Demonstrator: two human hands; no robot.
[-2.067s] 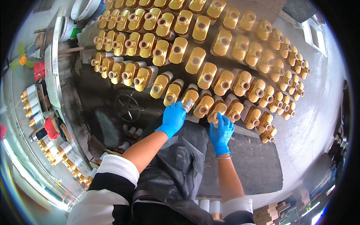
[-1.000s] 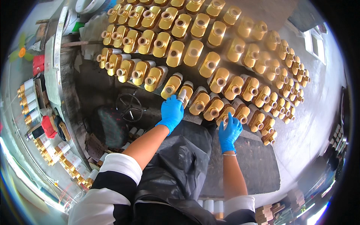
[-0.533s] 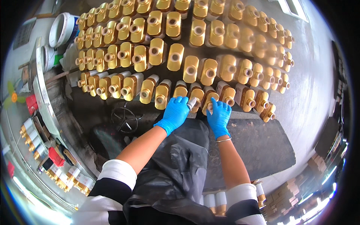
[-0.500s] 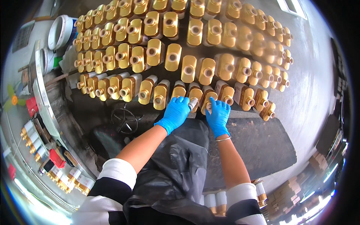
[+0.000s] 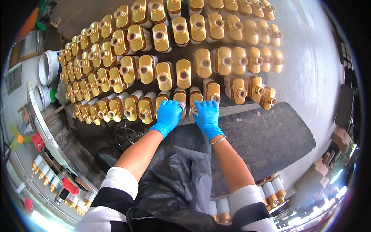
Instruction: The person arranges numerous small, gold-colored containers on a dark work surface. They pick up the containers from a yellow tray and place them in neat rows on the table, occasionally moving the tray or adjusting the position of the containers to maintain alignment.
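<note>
Rows of gold-topped bottles with white and brown sides stand across the view, necks turned toward me. My left hand (image 5: 167,119), in a blue glove, is closed at the front row. At its fingertips a small greyish-white piece (image 5: 181,104) shows against the neck of one gold bottle (image 5: 180,94); what it is I cannot make out. Just to the right, my right hand (image 5: 207,119), also gloved in blue, has its thumb and fingers around the neck of the neighbouring gold bottle (image 5: 195,94). Its palm side is hidden.
A dark flat board (image 5: 266,135) lies at the right, below the front row. At the left are a handwheel (image 5: 127,135), a curved metal edge (image 5: 42,116), white buckets (image 5: 48,68) and a small fan (image 5: 19,138). More white-and-gold bottles (image 5: 274,191) stand at the lower right.
The whole view has shifted, so the front bottles and both hands appear farther left. Both hands remain at the same two neighbouring bottles.
</note>
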